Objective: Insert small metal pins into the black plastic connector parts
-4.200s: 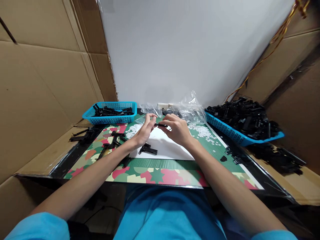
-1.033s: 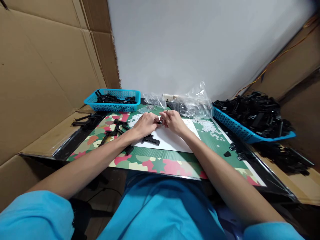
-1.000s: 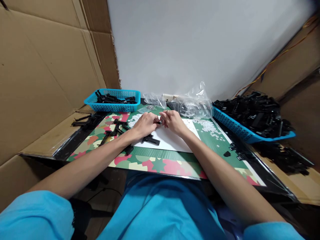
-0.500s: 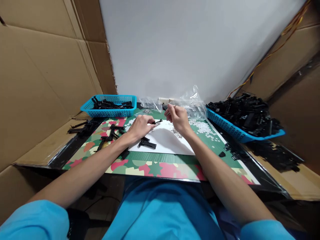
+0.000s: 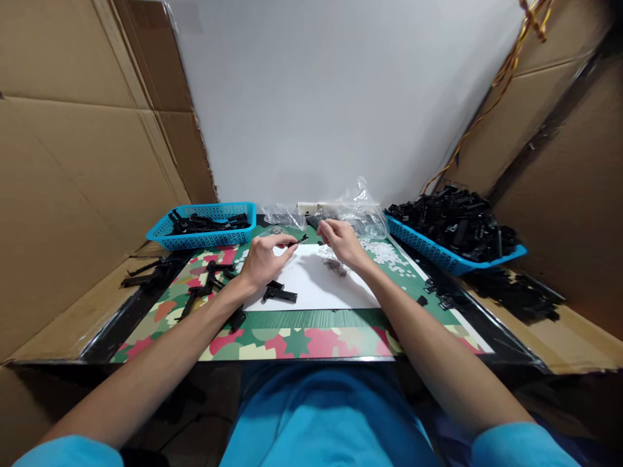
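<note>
My left hand (image 5: 263,258) is raised above the white sheet (image 5: 316,288) and pinches a slim black plastic part (image 5: 298,240) between thumb and fingers. My right hand (image 5: 342,240) hovers just to its right, fingers curled in a pinch; whatever it holds is too small to name. A small heap of tiny dark pieces (image 5: 335,265) lies on the sheet under the right hand. Another black part (image 5: 278,295) rests on the sheet near my left wrist.
A blue basket (image 5: 202,226) with black parts stands at the back left, a fuller blue basket (image 5: 452,241) at the right. Clear plastic bags (image 5: 357,214) lie at the back. Loose black parts (image 5: 207,285) and white pellets (image 5: 387,251) lie on the camouflage mat (image 5: 296,337). Cardboard walls stand on both sides.
My hands, joined on the black part a second ago, have come apart. The left keeps the part and lifts it; the right drew back to the right over the dark pieces.
</note>
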The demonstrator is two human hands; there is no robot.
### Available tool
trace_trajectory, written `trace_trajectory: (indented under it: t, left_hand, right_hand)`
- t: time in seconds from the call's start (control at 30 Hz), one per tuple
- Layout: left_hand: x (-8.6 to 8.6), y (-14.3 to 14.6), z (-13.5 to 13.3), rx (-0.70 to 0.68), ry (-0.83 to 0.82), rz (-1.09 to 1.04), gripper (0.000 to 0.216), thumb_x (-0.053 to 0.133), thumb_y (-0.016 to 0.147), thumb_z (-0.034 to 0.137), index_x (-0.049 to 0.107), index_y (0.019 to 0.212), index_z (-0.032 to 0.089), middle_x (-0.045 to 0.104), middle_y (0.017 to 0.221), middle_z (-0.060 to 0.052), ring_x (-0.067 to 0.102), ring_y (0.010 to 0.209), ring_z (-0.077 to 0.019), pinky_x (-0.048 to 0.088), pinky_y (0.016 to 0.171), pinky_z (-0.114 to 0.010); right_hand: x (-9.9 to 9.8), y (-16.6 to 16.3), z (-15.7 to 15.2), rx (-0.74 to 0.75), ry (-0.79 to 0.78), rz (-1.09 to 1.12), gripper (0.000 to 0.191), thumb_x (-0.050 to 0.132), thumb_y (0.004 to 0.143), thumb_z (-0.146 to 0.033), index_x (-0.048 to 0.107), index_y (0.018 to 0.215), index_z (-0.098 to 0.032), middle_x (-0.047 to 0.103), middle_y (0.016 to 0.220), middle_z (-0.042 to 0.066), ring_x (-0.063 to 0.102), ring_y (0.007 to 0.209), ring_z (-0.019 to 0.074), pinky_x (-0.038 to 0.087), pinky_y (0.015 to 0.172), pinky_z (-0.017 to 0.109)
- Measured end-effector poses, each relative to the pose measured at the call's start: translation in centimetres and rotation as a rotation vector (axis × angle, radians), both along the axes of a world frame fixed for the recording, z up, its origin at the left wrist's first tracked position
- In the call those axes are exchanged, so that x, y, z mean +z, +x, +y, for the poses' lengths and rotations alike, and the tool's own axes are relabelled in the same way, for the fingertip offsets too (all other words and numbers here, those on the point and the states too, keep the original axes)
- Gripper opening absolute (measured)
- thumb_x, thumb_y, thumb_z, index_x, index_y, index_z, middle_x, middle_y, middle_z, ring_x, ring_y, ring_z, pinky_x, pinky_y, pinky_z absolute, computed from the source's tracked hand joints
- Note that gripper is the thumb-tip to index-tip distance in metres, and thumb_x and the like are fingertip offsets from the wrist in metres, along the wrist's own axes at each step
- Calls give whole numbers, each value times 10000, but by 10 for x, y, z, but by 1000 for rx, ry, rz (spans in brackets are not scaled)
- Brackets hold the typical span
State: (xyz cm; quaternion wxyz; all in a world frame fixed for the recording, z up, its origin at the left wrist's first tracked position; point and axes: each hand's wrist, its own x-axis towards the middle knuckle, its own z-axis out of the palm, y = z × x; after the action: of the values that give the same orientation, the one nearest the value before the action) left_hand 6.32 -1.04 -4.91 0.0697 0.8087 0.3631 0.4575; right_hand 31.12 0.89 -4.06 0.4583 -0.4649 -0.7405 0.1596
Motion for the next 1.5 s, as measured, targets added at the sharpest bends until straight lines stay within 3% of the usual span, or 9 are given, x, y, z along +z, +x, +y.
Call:
trace_trajectory:
  t: [0.2, 0.43, 0.67, 0.9, 1.07, 1.17, 1.27, 1.4, 1.5]
  left_hand:
    - [1, 2, -4, -87, 16, -90, 314, 726, 975, 282, 747, 1279, 204, 829, 1187, -61, 813, 1016, -209, 661, 994, -372]
    - [1, 3, -6, -141, 9, -128, 385, 711, 981, 235, 687, 1364, 205, 813, 1245, -62, 802, 1106, -198, 640, 1072, -366]
    - [0, 2, -3, -102, 33, -80, 341, 662, 1023, 276, 695, 1355, 206, 803, 1277, -71, 796, 1121, -213, 634, 1081, -377]
    - [0, 0, 0, -88, 105, -45, 356, 630, 1039, 293, 672, 1384, 221, 801, 1268, -68, 794, 1118, -214, 648, 1051, -397]
    - [1, 1, 0, -81, 77, -16, 396, 602, 1042, 297, 640, 1429, 226, 790, 1285, -77, 790, 1094, -218, 641, 1037, -407]
    - [3, 0, -1, -74, 47, 5, 535, 569, 1043, 280, 502, 1574, 265, 760, 1350, -74, 780, 1076, -209, 636, 1011, -400]
    - [3, -2, -1, -57, 18, 36, 620, 547, 1037, 266, 398, 1639, 288, 731, 1386, -79, 764, 1064, -215, 624, 981, -395]
    - [1, -3, 0, -69, -11, 114, 561, 515, 1033, 263, 472, 1593, 257, 738, 1330, -98, 747, 1041, -239, 599, 950, -398]
    - [0, -2, 0, -93, 22, 185, 459, 479, 1041, 269, 594, 1482, 226, 732, 1338, -107, 726, 1070, -263, 567, 964, -421]
  right_hand:
    - [1, -3, -5, 179, -165, 62, 466, 614, 1020, -598, 744, 1189, -184, 717, 866, 65, 557, 668, 164, 438, 619, 299]
    - [9, 4, -1, 313, -210, 353, 511, 633, 985, -666, 760, 1074, -178, 687, 828, 47, 378, 562, 113, 301, 529, 297]
    - [14, 9, -5, 327, -242, 402, 525, 663, 959, -701, 767, 1027, -192, 677, 829, 48, 360, 560, 109, 295, 519, 314]
    - [19, 9, -17, 319, -227, 395, 372, 864, 851, -489, 805, 1096, -216, 728, 913, 51, 511, 709, 137, 364, 602, 305]
    - [23, 4, -18, 292, -244, 404, 365, 903, 790, -478, 789, 1015, -213, 729, 911, 44, 584, 758, 152, 409, 621, 299]
    - [34, 12, -24, 214, -155, 423, 360, 917, 770, -481, 753, 938, -208, 718, 865, 39, 601, 732, 152, 444, 616, 302]
    - [52, 41, -47, 9, 72, 323, 357, 926, 772, -481, 746, 901, -200, 713, 846, 41, 612, 721, 153, 485, 635, 307]
    - [68, 106, -108, -401, 342, 244, 385, 956, 723, -499, 727, 791, -197, 691, 749, 20, 598, 656, 148, 489, 592, 283]
    - [60, 164, -159, -690, 434, 275, 382, 972, 688, -487, 756, 781, -186, 704, 757, 22, 612, 658, 157, 493, 598, 281]
